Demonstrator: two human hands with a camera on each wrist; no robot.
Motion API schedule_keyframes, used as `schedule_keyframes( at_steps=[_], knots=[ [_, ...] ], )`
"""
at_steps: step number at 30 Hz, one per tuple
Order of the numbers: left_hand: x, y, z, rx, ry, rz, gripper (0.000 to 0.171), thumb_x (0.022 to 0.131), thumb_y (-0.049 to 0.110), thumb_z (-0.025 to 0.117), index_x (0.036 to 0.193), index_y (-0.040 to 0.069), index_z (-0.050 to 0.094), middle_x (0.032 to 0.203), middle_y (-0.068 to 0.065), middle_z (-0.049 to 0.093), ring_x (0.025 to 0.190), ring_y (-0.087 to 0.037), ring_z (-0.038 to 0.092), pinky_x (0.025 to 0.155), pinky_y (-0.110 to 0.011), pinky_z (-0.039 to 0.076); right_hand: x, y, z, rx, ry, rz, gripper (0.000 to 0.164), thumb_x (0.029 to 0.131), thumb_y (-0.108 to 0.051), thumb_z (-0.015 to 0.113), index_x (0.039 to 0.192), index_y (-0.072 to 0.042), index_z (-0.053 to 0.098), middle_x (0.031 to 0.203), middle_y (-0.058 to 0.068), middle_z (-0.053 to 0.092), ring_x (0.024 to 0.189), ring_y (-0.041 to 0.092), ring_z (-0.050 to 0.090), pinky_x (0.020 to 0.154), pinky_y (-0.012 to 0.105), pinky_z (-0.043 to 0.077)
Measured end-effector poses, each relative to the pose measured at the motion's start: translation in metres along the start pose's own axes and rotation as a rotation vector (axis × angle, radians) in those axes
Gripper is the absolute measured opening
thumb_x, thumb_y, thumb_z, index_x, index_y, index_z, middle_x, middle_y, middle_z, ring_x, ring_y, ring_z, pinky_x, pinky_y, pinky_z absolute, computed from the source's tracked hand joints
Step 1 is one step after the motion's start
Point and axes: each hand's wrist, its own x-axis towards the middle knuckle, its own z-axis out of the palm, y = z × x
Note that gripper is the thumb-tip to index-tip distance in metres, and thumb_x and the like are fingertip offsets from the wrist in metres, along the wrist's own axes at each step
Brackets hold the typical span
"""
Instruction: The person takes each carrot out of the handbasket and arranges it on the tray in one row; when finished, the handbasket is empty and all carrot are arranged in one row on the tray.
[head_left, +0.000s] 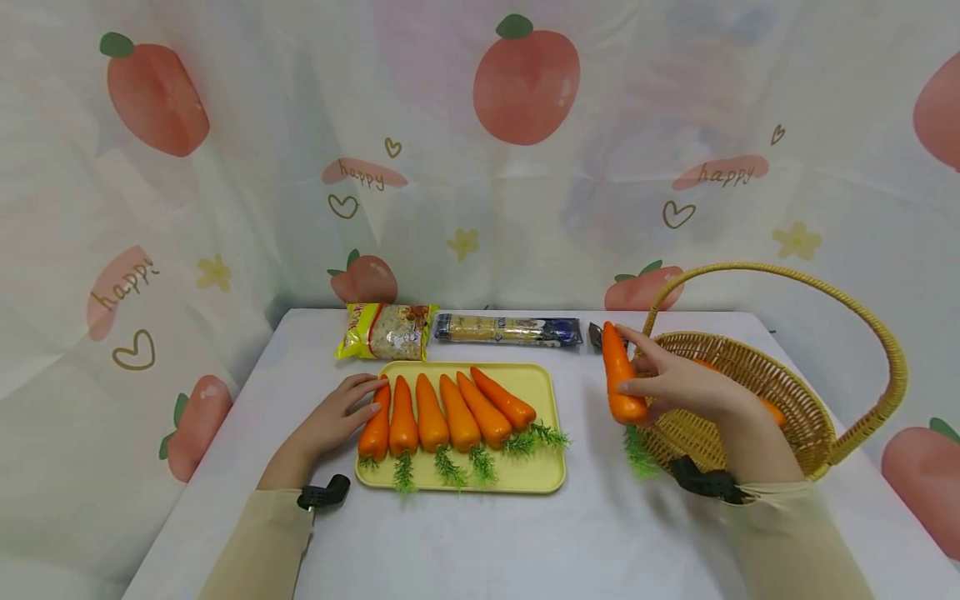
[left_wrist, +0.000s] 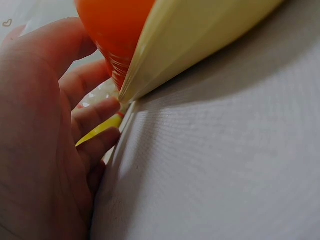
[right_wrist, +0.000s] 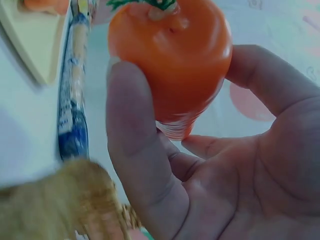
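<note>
In the head view, my right hand [head_left: 693,385] grips an orange carrot [head_left: 618,375] with a green leafy top, held up beside the left rim of a wicker basket [head_left: 806,417]. Thumb and fingers close on the sides of this carrot [right_wrist: 172,65] in the right wrist view. My left hand [head_left: 333,421] rests at the left edge of a yellow tray [head_left: 525,477], its fingertips touching the leftmost carrot [head_left: 375,433]. Its fingers look loosely bent in the left wrist view, near the tray rim [left_wrist: 150,75]. Several carrots [head_left: 432,412] lie side by side on the tray.
Behind the tray lie a yellow-edged food bag [head_left: 397,332] and a long noodle packet [head_left: 510,330]. A small dark packet [head_left: 596,336] is partly hidden by the raised carrot. The basket's tall handle [head_left: 862,317] arches over it, and orange carrot [head_left: 772,410] shows inside.
</note>
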Motion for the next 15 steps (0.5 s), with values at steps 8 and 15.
schedule_keyframes(
  at_steps=[8,15],
  knots=[
    [0.000,-0.001,0.000,0.020,-0.001,0.014,0.052,0.099,0.048,0.052,0.147,0.028,0.048,0.154,-0.008,0.036,0.141,-0.037,0.038,0.115,-0.063,0.028,0.021,-0.011,0.018,-0.003,-0.035,-0.002,0.096,0.094,-0.024,0.068,0.157,-0.043,-0.001,0.139,0.030,0.040,0.093,0.033,0.068,0.078,0.050,0.059],
    [0.000,-0.002,0.001,0.017,0.002,0.023,0.052,0.099,0.049,0.052,0.146,0.028,0.048,0.154,-0.007,0.036,0.141,-0.037,0.038,0.115,-0.064,0.029,0.043,-0.015,0.030,-0.007,-0.057,-0.021,0.094,0.093,-0.022,0.069,0.158,-0.038,0.003,0.127,0.027,0.044,0.090,0.032,0.069,0.076,0.048,0.061]
  ],
)
